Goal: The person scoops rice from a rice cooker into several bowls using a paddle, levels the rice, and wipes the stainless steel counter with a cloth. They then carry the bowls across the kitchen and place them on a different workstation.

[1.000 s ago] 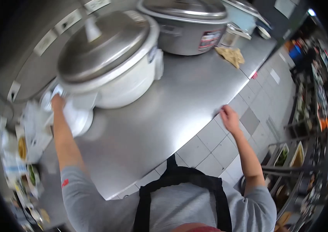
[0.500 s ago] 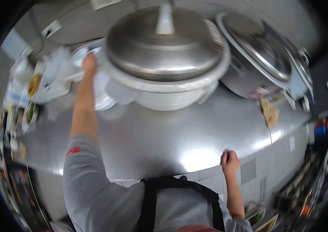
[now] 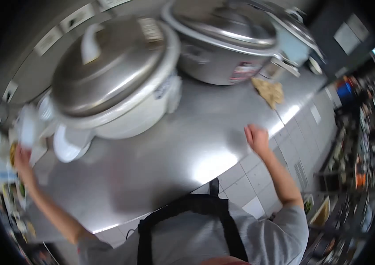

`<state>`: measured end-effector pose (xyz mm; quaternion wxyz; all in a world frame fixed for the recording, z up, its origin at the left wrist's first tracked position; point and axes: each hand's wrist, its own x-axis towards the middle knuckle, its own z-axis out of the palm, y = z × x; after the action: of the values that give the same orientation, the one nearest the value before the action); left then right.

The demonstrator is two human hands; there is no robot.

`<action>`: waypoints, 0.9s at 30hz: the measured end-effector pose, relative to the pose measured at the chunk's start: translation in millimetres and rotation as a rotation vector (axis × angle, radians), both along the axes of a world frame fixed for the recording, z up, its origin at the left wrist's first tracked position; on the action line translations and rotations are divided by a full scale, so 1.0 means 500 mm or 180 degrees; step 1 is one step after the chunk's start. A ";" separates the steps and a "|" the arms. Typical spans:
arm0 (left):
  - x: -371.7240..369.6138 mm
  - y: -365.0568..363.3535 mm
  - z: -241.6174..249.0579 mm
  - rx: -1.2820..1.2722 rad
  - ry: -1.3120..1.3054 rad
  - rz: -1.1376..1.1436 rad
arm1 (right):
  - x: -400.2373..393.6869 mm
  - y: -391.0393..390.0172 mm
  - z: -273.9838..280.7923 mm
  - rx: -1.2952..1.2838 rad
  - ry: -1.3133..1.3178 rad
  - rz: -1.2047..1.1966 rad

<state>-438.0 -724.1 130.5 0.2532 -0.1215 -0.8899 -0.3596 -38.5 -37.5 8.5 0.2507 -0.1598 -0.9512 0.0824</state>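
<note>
Reach, seemingly: left of the white rice cooker [image 3: 139, 118], the left hand [image 3: 22, 158] overlaps a blurred yellow item [image 3: 12, 153], grip unclear; any grasp calls for precision. Right of the cooker, the right hand [image 3: 256, 137] is curled closed.

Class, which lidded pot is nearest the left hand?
The white pot, with the white lid handle; the grey pot and pale blue pot stand farther from the left hand.
</note>
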 end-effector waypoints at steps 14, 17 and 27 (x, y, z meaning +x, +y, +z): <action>0.604 0.591 0.046 0.0422 -0.0398 -0.1503 | -0.199 0.788 0.256 0.0499 -0.1961 -0.1548; 0.662 0.842 0.028 0.0176 -0.0900 -0.1508 | -0.222 0.870 0.214 0.0758 -0.2193 -0.0995; 0.730 1.019 -0.097 0.0171 -0.1569 -0.1002 | -0.117 0.929 0.305 0.1355 -0.1459 -0.0180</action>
<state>-73.2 -214.5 81.9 -0.0265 -0.1604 -0.8849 -0.4366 -97.2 427.2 161.1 0.0599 -0.1445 -0.9740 -0.1638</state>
